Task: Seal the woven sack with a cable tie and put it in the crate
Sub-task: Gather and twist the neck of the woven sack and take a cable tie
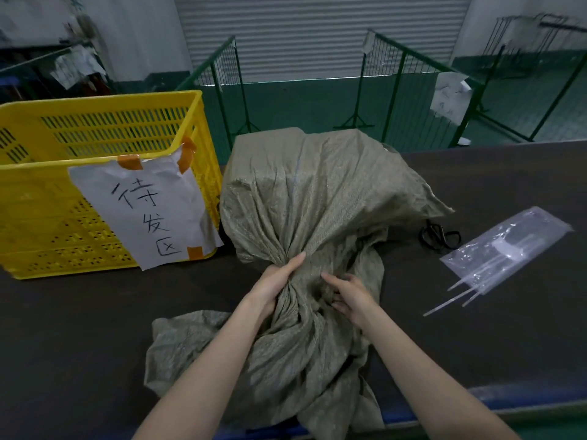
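Note:
A grey-green woven sack (317, 192) lies full on the dark table, its neck bunched toward me and its loose mouth spread over the near edge. My left hand (276, 284) is clamped around the gathered neck from the left. My right hand (349, 295) presses its fingers into the folds on the right side of the neck. A yellow slatted crate (104, 128) with a taped paper sign stands to the left of the sack. White cable ties (457, 295) stick out of a clear plastic bag (508, 246) on the right.
Black scissors (440, 237) lie on the table (95, 344) just right of the sack. Green wire fence panels (390, 87) stand on the floor beyond the table's far edge. A shutter door fills the back wall.

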